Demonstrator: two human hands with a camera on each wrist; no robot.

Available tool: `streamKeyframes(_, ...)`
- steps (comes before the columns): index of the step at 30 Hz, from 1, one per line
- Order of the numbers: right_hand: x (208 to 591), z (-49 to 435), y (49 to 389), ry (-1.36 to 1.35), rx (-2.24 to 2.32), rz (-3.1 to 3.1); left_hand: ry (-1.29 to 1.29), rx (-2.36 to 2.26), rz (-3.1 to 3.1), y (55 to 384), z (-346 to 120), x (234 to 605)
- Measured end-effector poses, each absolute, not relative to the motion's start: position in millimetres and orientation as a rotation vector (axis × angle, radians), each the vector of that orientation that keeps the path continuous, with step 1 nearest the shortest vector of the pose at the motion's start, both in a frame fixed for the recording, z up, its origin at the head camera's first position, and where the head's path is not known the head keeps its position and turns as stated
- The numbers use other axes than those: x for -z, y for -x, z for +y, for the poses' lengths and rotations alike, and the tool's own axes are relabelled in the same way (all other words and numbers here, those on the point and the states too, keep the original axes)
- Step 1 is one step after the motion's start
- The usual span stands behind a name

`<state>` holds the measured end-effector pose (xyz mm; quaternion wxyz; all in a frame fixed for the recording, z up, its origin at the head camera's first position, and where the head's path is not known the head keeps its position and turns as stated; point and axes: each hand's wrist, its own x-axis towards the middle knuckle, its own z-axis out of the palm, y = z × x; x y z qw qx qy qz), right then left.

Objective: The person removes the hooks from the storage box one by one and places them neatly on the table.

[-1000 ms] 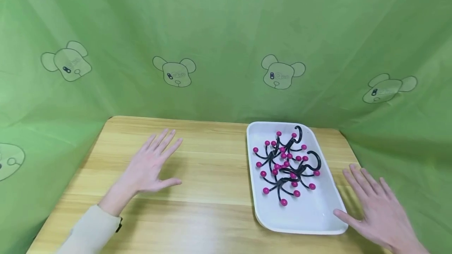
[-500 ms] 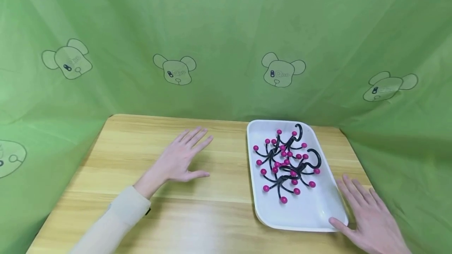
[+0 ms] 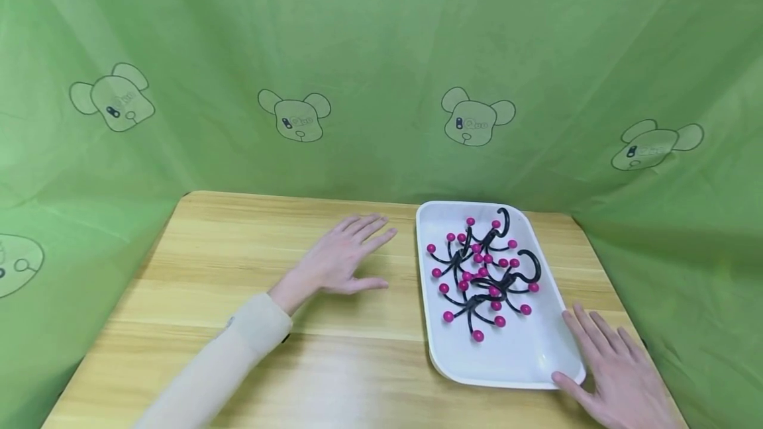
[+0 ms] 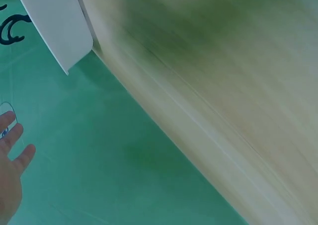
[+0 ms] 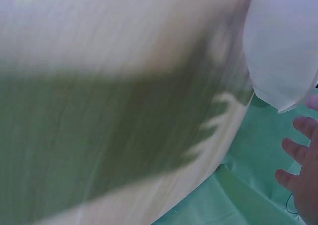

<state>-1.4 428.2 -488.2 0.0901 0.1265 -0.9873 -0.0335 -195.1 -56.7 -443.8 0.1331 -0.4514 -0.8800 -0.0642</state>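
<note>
A white tray (image 3: 518,363) lies on the right side of the wooden table, holding several black hooked objects with many thin curved legs (image 3: 473,303), each leg tipped with a magenta ball. My left hand (image 3: 342,257), fingers spread and straight, hovers over the table left of the tray, apart from it. My right hand (image 3: 622,373) is at the tray's near right corner with straight fingers; its thumb overlaps the rim, but I cannot tell whether it touches. Neither hand holds anything. In the left wrist view, the left hand (image 4: 10,170) shows at the edge, as does the right hand (image 5: 303,160) in the right wrist view.
A green curtain (image 3: 381,32) printed with bear-like heads hangs behind and at both sides of the wooden table (image 3: 238,243). The table's back edge runs just behind the tray. Hand shadows fall on the wood in the right wrist view.
My left hand has moved right across the table toward the tray. The right hand has shifted slightly left and nearer to me, toward the tray's corner. The tray and its contents stay put.
</note>
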Motion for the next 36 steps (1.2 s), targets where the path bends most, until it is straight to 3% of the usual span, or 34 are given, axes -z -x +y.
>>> streamKeyframes(36, 502, 428, -1, -0.300, 0.091, -2.991, 1.534, -0.040, -2.473, 227, 64, 432)
